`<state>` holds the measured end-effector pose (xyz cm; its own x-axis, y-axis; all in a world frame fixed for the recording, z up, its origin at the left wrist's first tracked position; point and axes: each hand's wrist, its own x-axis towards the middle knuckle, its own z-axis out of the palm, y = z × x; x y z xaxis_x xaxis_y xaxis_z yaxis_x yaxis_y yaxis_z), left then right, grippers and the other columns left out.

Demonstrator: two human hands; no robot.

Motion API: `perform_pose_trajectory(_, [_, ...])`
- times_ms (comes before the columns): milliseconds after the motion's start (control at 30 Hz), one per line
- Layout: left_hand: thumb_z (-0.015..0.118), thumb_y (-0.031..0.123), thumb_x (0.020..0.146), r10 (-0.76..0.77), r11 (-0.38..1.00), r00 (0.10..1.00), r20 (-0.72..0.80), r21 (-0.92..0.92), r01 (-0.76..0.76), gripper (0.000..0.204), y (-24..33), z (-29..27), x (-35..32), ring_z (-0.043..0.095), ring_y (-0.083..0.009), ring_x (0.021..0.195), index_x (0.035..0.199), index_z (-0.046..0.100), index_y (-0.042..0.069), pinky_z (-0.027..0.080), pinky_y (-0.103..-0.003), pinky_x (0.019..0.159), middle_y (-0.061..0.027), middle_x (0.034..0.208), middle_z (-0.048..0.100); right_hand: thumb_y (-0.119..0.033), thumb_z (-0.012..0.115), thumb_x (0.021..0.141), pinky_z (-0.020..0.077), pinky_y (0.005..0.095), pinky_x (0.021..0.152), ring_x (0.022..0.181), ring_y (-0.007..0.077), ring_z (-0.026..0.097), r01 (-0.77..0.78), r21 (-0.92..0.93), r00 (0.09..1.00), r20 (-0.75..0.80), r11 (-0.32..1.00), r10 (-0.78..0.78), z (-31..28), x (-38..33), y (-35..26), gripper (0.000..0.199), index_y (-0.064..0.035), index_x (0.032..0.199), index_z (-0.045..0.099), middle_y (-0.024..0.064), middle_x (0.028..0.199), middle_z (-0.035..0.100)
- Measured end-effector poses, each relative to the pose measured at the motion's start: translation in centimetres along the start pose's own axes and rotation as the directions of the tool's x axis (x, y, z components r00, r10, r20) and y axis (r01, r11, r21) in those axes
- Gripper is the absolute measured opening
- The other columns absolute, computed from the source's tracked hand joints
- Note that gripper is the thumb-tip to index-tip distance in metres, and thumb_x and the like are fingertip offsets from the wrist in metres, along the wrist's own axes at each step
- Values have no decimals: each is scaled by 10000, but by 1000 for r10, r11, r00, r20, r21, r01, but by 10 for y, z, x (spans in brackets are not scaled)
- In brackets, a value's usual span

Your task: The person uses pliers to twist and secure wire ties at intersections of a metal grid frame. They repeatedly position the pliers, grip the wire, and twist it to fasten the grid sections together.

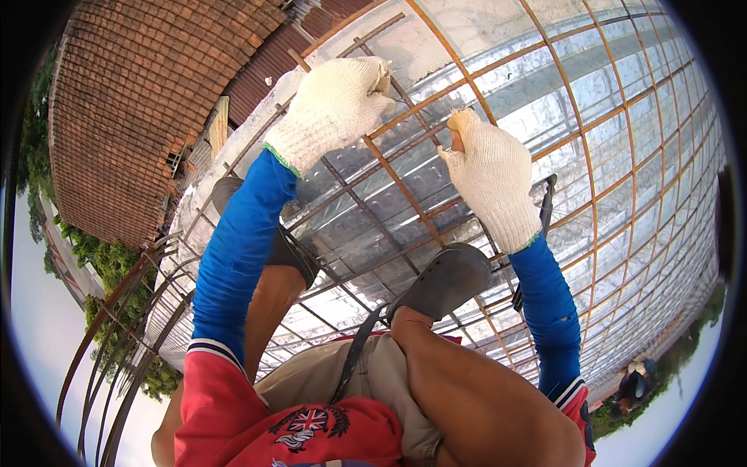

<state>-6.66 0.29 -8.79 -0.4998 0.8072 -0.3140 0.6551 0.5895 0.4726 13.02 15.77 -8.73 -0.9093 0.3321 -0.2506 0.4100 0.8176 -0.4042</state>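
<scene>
Left hand [334, 105], right hand [492, 167], fingers curled over rebar [581, 132], grip unclear

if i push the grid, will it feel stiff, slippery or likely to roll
The grid likely feels stiff, being crossed metal. Its rusty brown patches suggest a rough rather than slippery feel. Rolling seems unlikely, as it spreads wide over the silver sheets.

Rough, rusty metal rebar grid [401, 184] over glossy metal decking [517, 101]
The gloves [494, 171] are matt knitted cloth, the sleeves [241, 241] wrinkled fabric, the clogs [451, 276] smooth, plastic-looking, the roof tiles [140, 101] rough.
</scene>
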Motion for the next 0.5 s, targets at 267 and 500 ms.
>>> perform_pose_trajectory(267, [866, 242, 887, -161, 834, 986, -52, -541, 108, 212, 4, 15, -7, 685, -123, 694, 952, 788, 55, 548, -319, 655, -60, 762, 734, -266, 878, 845, 569, 443, 677, 785, 328, 737, -67, 321, 998, 4, 945, 69, -7, 14, 5, 313, -82, 991, 670, 114, 834, 713])
perform_pose_trajectory(500, [839, 130, 925, -337, 574, 941, 16, -789, 219, 138, 26, 26, -15, 707, -78, 813, 1022, 826, 33, 569, -258, 750, -19, 912, 810, -313, 854, 858, 562, 413, 702, 773, 294, 714, -206, 561, 978, 90, 802, 188, 5, 3, 14, 369, -22, 1050, 732, 135, 846, 709])
